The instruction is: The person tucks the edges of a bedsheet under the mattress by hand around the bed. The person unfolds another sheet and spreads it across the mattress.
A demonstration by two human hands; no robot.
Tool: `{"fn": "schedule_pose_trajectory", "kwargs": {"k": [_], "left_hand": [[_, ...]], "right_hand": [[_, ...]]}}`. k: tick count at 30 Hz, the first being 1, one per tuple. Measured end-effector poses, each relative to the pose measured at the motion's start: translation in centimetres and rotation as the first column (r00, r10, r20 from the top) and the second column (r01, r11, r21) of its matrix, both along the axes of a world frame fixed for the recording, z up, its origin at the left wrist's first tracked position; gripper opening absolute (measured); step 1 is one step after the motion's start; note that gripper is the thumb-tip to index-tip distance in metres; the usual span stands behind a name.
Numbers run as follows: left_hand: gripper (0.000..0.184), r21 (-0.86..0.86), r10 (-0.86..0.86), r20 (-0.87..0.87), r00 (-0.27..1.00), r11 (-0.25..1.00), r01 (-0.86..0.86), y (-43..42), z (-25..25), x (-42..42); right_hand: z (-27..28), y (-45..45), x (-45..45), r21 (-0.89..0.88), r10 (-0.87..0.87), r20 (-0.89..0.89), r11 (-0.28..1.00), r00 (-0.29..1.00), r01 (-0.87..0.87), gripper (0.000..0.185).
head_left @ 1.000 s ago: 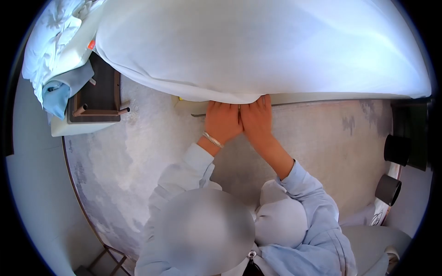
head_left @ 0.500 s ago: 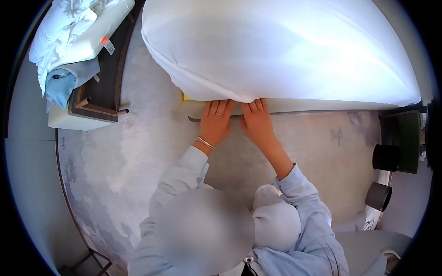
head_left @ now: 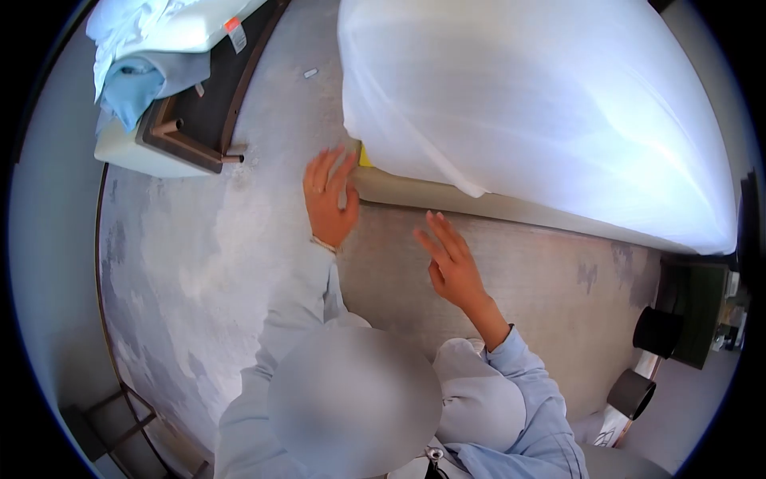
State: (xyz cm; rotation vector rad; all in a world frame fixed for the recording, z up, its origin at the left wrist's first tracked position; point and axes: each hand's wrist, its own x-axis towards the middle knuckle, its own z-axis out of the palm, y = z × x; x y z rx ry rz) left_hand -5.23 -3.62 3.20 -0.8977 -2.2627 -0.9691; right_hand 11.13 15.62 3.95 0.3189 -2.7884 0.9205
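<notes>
While the left hand (head_left: 325,206) and right hand (head_left: 460,278) hold nothing, a white sheet (head_left: 511,96) lies spread over a beige bed base (head_left: 431,190)

At far left, one heap of white bedding (head_left: 132,32), bearing one orange-and-white tag (head_left: 237,37), lies above one blue-grey cloth (head_left: 132,92); both rest on one tipped, brown-legged piece of furniture (head_left: 185,120). To its right, one small pale object (head_left: 310,73) lies on the patterned grey floor (head_left: 199,231).

Of the two hands, the left is raised beside the near left corner of the bed base, its fingers parted and slightly curled around nothing; whether its fingertips touch that corner cannot be told from this angle. Just right of them shows one yellow patch (head_left: 365,157), below the sheet's edge.

The one sheet, at centre and right, covers the top. By appearance the spreading is done, whereas the near side is only partly finished: a slanting crease runs to a loose, drooping point, and a strip of the single bed base is bare beneath. The right hand, its fingers extended and apart, hangs in front of this strip, gripping nothing.

At far right stand two black cylinders (head_left: 658,331), one nearer the viewer, beside one dark cabinet (head_left: 698,307).
</notes>
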Motion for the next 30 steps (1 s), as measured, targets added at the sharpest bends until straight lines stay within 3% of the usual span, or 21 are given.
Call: {"fn": "schedule_pose_trajectory", "kwargs": {"k": [2,4,6,8,9,11,14,16,18,19,23,25,27,29,30], "left_hand": [[0.039,-0.047,0.052,-0.02,0.998,0.998,-0.052,0.1,1.2,-1.9],[0.037,-0.122,-0.177,0.007,0.984,0.977,0.177,0.6,1.4,-2.8],[0.04,-0.122,-0.21,0.066,0.975,0.969,0.217,1.2,1.0,-3.3],[0.05,-0.287,-0.162,0.109,0.981,0.939,0.187,2.9,1.1,-3.1],[0.05,-0.288,-0.166,0.116,0.979,0.938,0.193,3.1,1.5,-3.5],[0.057,-0.382,-0.265,0.225,0.938,0.861,0.335,3.0,2.7,-5.3],[0.06,-0.439,-0.284,0.087,0.955,0.849,0.293,2.5,1.7,-5.9],[0.057,-0.393,-0.321,0.104,0.941,0.856,0.335,2.0,2.2,-4.9],[0.055,-0.411,-0.412,0.13,0.902,0.805,0.427,0.5,2.8,-2.6],[0.053,-0.464,-0.456,0.141,0.879,0.753,0.466,-0.5,3.8,-1.4],[0.038,-0.347,-0.488,0.028,0.873,0.814,0.466,-4.5,6.3,-0.6],[0.039,-0.241,-0.391,-0.16,0.906,0.906,0.349,-4.3,9.8,-1.7],[0.039,-0.265,-0.333,-0.481,0.811,0.937,0.228,-3.4,13.4,-3.0],[0.038,-0.292,-0.335,-0.567,0.753,0.936,0.196,-1.8,17.1,-4.9],[0.038,-0.324,-0.345,-0.607,0.716,0.93,0.175,-1.2,18.8,-5.3]], "right_hand": [[1.5,-0.1,-1.4,-0.039,0.019,-0.018,0.999,1.0,-0.019,0.062],[2.0,-0.2,-2.6,-0.082,0.03,-0.035,0.996,0.999,-0.033,0.061],[2.2,0.1,-4.2,-0.058,-0.066,-0.094,0.996,0.993,0.061,0.06],[1.3,-0.3,-5.0,0.016,-0.139,-0.123,0.99,0.983,0.142,0.06],[0.9,-1.2,-5.1,0.06,-0.21,-0.148,0.973,0.966,0.221,0.061],[0.4,-3.7,-6.3,0.075,-0.188,-0.158,0.976,0.969,0.202,0.062],[0.8,-3.9,-7.0,0.112,-0.144,-0.125,0.981,0.982,0.158,0.064],[1.2,-2.4,-6.9,0.145,-0.144,-0.186,0.974,0.972,0.172,0.059],[1.9,-0.8,-5.5,0.038,0.057,-0.096,0.998,0.994,-0.054,0.054],[2.9,-0.3,-4.5,0.064,0.058,-0.13,0.997,0.99,-0.05,0.047],[6.7,2.2,-2.0,0.1,0.055,-0.28,0.995,0.958,-0.028,0.044],[9.6,3.0,-1.6,0.201,0.051,-0.516,0.978,0.855,0.062,0.028],[11.5,3.9,-1.6,0.241,0.036,-0.61,0.96,0.792,0.142,0.028],[14.7,6.1,-3.4,0.272,0.037,-0.736,0.93,0.676,0.245,0.028],[16.7,7.0,-3.9,0.197,-0.075,-0.751,0.923,0.656,0.331,0.03]]}}
